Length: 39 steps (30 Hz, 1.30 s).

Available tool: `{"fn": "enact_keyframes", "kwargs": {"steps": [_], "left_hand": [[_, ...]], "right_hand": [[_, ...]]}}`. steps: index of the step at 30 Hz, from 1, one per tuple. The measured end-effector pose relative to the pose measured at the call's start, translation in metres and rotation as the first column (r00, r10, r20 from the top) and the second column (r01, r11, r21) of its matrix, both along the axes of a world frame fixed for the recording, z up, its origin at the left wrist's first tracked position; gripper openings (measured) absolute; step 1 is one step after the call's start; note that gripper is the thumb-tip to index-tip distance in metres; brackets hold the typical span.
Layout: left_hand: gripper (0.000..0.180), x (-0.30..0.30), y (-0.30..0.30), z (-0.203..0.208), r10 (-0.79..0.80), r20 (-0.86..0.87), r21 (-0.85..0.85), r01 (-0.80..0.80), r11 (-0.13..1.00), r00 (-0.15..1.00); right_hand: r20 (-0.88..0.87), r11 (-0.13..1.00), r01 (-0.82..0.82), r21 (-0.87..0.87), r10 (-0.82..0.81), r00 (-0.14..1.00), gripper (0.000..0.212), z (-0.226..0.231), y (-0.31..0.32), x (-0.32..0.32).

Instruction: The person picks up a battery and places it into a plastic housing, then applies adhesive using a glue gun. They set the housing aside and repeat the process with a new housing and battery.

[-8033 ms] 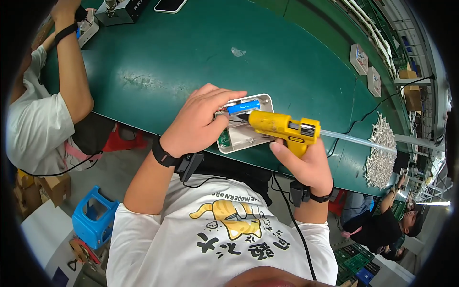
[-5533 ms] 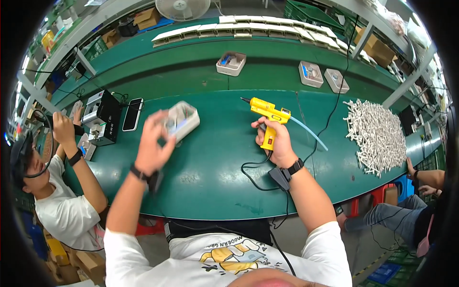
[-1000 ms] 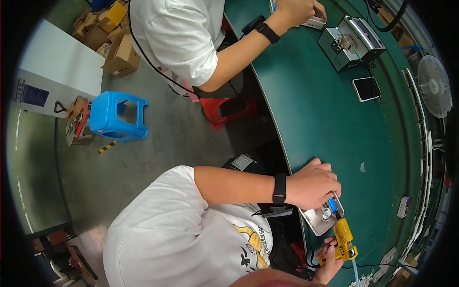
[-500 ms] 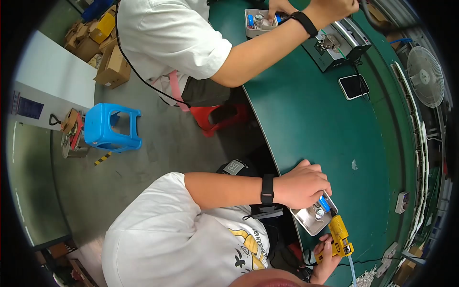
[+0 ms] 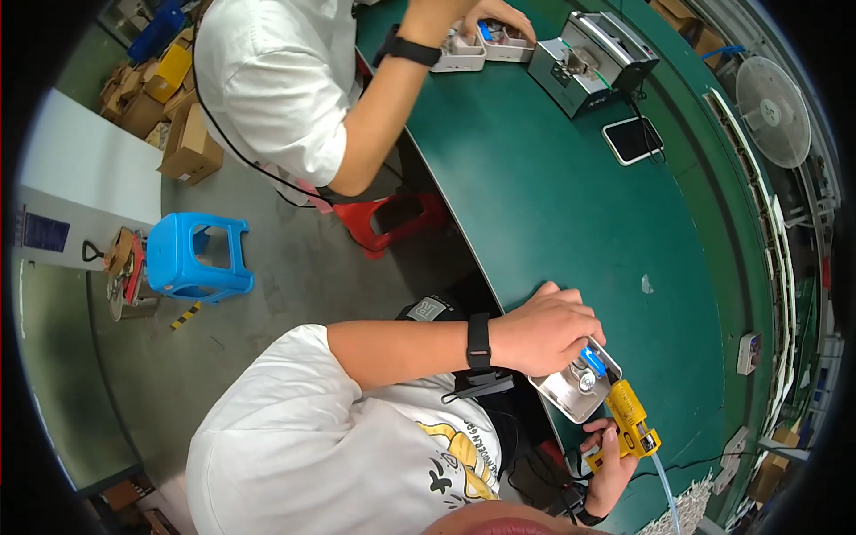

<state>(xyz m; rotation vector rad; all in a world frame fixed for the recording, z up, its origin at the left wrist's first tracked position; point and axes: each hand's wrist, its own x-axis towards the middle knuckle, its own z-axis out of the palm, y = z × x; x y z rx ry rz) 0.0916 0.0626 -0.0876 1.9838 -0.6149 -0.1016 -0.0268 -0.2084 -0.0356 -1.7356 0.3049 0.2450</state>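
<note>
My left hand (image 5: 546,332) grips the upper edge of a shallow white plastic housing (image 5: 578,412) near the table's front edge, its fingers curled over the rim. Inside the housing lie a blue cylindrical part (image 5: 592,360) and a round silvery part (image 5: 586,382). My right hand (image 5: 612,462) is closed around the handle of a yellow glue gun (image 5: 631,412), whose dark nozzle points into the housing beside the blue part. From the gun's back end trails a long translucent glue stick (image 5: 665,490).
Across the green table (image 5: 544,205) a co-worker's hand (image 5: 499,16) is at two similar housings. A grey-black machine (image 5: 584,76) and a phone (image 5: 633,140) lie on the right of it. A fan (image 5: 769,111) stands along the far side. A red stool (image 5: 392,234) is beside the table.
The view has shifted slightly. The co-worker's arm has pulled back from the machine toward the housings. My hands, the housing and the glue gun keep nearly the same places relative to each other.
</note>
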Motion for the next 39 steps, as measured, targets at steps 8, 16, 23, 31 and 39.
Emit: {"fn": "enact_keyframes", "kwargs": {"steps": [8, 16, 23, 31, 39], "left_hand": [[0.026, 0.011, -0.001, 0.009, -0.025, 0.021, 0.012, 0.024, 1.000, 0.999], [0.029, 0.015, -0.003, 0.019, -0.052, 0.070, 0.025, 0.050, 0.998, 0.996], [0.033, 0.010, -0.003, 0.022, -0.055, 0.024, 0.096, 0.052, 0.994, 0.998], [0.032, 0.012, -0.002, 0.024, -0.051, 0.036, 0.101, 0.047, 0.994, 0.998], [0.033, 0.014, -0.002, 0.023, -0.077, 0.048, 0.120, 0.071, 0.990, 0.996]], "right_hand": [[-0.042, 1.000, 0.001, -0.022, -0.002, 0.999, 0.034, 0.009, 0.004, 0.003], [-0.135, 0.998, 0.017, -0.053, -0.024, 0.991, 0.030, 0.015, -0.002, 0.015], [-0.239, 0.984, 0.020, -0.175, -0.062, 0.969, 0.032, 0.022, 0.001, 0.009], [0.041, 0.985, 0.172, 0.011, -0.173, 0.984, 0.031, 0.020, 0.013, -0.002], [-0.191, 0.992, 0.128, -0.018, -0.129, 0.973, 0.027, 0.023, 0.016, -0.003]]}}
